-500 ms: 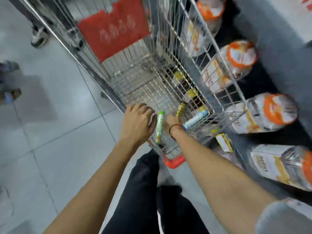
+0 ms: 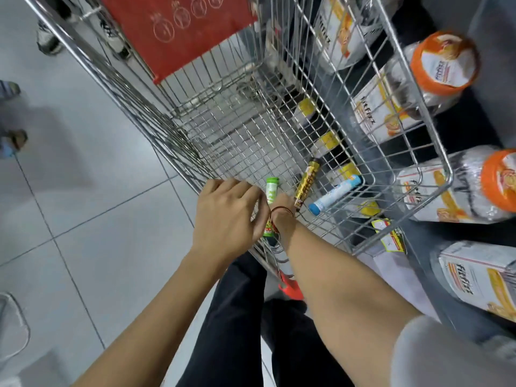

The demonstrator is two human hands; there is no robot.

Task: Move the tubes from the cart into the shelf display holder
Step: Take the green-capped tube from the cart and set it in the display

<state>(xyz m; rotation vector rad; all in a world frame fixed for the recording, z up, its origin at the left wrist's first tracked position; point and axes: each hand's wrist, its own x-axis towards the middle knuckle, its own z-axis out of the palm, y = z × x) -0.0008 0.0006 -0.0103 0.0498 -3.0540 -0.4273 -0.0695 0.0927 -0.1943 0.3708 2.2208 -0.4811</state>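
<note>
The wire cart (image 2: 435, 141) fills the middle of the head view. Two tubes lie on its floor near the close end: a gold one (image 2: 307, 185) and a white one with blue ends (image 2: 335, 194). A green tube (image 2: 271, 191) stands nearly upright at the cart's near rim. My left hand (image 2: 226, 216) is curled against it, fingers wrapped on its left side. My right hand (image 2: 280, 203) reaches down into the cart just right of the green tube, its wrist crossing over that tube and its fingers hidden. No display holder shows.
Jars with orange lids (image 2: 444, 62) and white packs lie on the dark shelf to the right of the cart. A red child-seat flap (image 2: 178, 32) stands at the cart's far end. Other people's feet (image 2: 47, 40) are on the tiled floor, upper left.
The camera has come closer to the cart. My left hand has closed in on the green tube, and my right wrist now crosses over it. The gold and blue-ended tubes have not moved.
</note>
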